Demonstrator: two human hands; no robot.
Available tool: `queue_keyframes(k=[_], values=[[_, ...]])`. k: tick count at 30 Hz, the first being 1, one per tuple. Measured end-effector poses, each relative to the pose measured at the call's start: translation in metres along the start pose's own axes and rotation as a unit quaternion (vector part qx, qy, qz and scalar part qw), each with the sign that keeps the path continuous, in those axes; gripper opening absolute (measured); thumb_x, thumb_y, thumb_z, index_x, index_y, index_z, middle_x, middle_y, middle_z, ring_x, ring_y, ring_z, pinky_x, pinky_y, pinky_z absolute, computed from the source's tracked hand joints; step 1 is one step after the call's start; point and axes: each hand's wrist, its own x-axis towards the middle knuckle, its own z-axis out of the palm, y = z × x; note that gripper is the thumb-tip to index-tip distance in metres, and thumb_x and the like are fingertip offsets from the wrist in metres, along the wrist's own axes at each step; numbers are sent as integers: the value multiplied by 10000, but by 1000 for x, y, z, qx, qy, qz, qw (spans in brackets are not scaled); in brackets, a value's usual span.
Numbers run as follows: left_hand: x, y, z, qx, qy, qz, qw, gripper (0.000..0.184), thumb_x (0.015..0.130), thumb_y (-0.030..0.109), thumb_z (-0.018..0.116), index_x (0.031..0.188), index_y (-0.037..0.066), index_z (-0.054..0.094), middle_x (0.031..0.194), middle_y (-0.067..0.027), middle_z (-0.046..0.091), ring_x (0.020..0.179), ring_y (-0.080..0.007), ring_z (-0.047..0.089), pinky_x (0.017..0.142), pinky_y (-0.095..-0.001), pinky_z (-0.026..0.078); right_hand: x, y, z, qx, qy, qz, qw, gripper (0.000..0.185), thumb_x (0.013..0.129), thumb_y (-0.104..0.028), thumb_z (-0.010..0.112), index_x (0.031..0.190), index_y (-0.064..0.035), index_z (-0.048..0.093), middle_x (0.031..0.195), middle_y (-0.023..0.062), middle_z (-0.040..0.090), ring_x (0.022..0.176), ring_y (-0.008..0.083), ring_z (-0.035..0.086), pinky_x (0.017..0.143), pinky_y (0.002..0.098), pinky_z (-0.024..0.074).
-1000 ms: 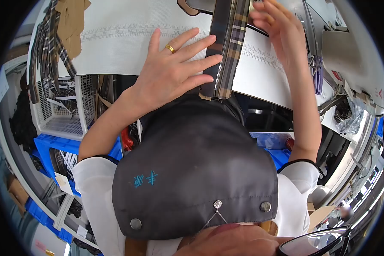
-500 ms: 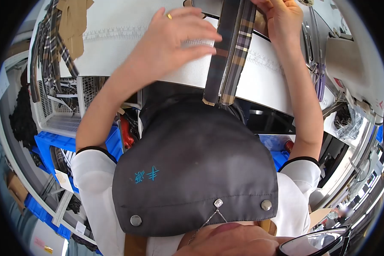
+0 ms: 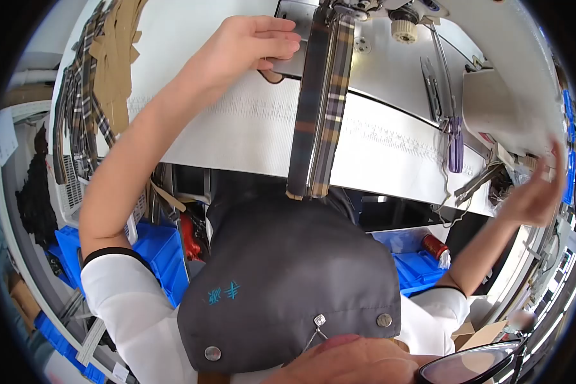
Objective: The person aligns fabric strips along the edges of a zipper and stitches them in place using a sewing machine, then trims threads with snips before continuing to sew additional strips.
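A dark strip with brown plaid fabric and a metal zipper (image 3: 336,105) runs from the sewing machine's needle area (image 3: 339,9) down over the table's front edge. Its near end hangs just above my apron. My left hand (image 3: 249,46) is over the metal bed plate, left of the strip and apart from it, fingers stretched out with nothing visible in them. Far to the right, my right hand (image 3: 534,198) is raised beside the machine body, fingers extended and somewhat blurred. I see nothing held there.
Plaid strips (image 3: 83,83) and brown paper pieces (image 3: 116,54) lie at the table's left. A purple-handled screwdriver (image 3: 455,144) and tweezers (image 3: 431,89) lie right. The white machine body (image 3: 502,96) stands right. Blue bins (image 3: 153,253) and a red can (image 3: 434,244) are below.
My right hand has left the strip's upper part and swung far right and down. The strip now appears lower and slightly left, its top at the machine. My left hand has shifted slightly left.
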Motion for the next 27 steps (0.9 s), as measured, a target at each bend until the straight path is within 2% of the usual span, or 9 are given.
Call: queue_keyframes(k=[4, 8, 13, 15, 17, 20, 22, 26, 27], values=[[25, 15, 2, -5, -9, -79, 997, 487, 867, 266, 610, 1225, -47, 507, 1114, -129, 617, 974, -150, 604, 777, -234, 482, 37, 218, -66, -37, 58, 338, 939, 382, 912, -226, 527, 1216, 6, 536, 1170, 141, 585, 1071, 213, 556, 935, 356, 439], [47, 21, 1, 22, -36, -113, 993, 413, 851, 266, 635, 1144, -17, 567, 984, -88, 645, 876, -121, 624, 734, -226, 490, 55, 343, -77, 171, -21, 639, 750, 464, 938, -338, 478, 1280, -25, 491, 1265, 125, 532, 1157, 229, 505, 978, 402, 410], [60, 19, -4, 52, -45, -111, 991, 345, 821, 263, 671, 1035, -3, 621, 854, -66, 653, 755, -111, 631, 690, -230, 496, 7, 328, -70, 250, 152, 567, 770, 490, 946, -370, 463, 1297, -28, 465, 1237, 133, 547, 1140, 284, 528, 956, 434, 438], [63, 17, -1, 71, -22, -97, 993, 288, 813, 228, 667, 984, -3, 642, 828, -91, 656, 718, -145, 642, 685, -259, 506, -38, 267, -40, 262, 194, 426, 844, 525, 965, -416, 345, 1301, -22, 438, 1339, 147, 454, 1198, 317, 471, 974, 482, 417], [65, 19, -1, 141, -23, -49, 989, 278, 797, 242, 681, 939, 4, 650, 800, -86, 652, 690, -136, 638, 652, -250, 494, -46, 230, -30, 236, 222, 493, 807, 538, 972, -415, 301, 1315, -20, 426, 1336, 163, 459, 1190, 330, 477, 989, 464, 410], [71, 20, -6, 185, -30, -40, 982, 265, 799, 286, 681, 857, 28, 676, 776, -58, 649, 700, -112, 614, 647, -232, 466, -10, 337, -81, 223, 91, 513, 824, 473, 987, -340, 339, 1294, 4, 446, 1269, 142, 528, 1157, 289, 515, 971, 394, 431], [76, 25, -4, 207, -33, -61, 976, 266, 809, 300, 664, 812, 35, 686, 770, -46, 649, 723, -106, 593, 668, -232, 447, 16, 357, -87, 295, 27, 587, 753, 403, 975, -272, 414, 1263, 2, 480, 1241, 138, 548, 1147, 270, 524, 964, 389, 436], [77, 52, 3, 269, -56, -124, 953, 272, 815, 306, 620, 695, 66, 665, 778, -38, 638, 800, -127, 533, 746, -285, 403, -30, 350, -72, 325, 213, 492, 779, 395, 964, -275, 440, 1231, 9, 499, 1249, 146, 531, 1139, 286, 525, 957, 440, 439], [78, 53, 5, 280, -43, -115, 952, 240, 785, 305, 662, 714, 76, 663, 719, -21, 604, 704, -110, 514, 669, -267, 386, -42, 340, -67, 335, 253, 461, 781, 397, 963, -279, 439, 1223, 13, 503, 1255, 150, 524, 1138, 292, 525, 954, 455, 441]])
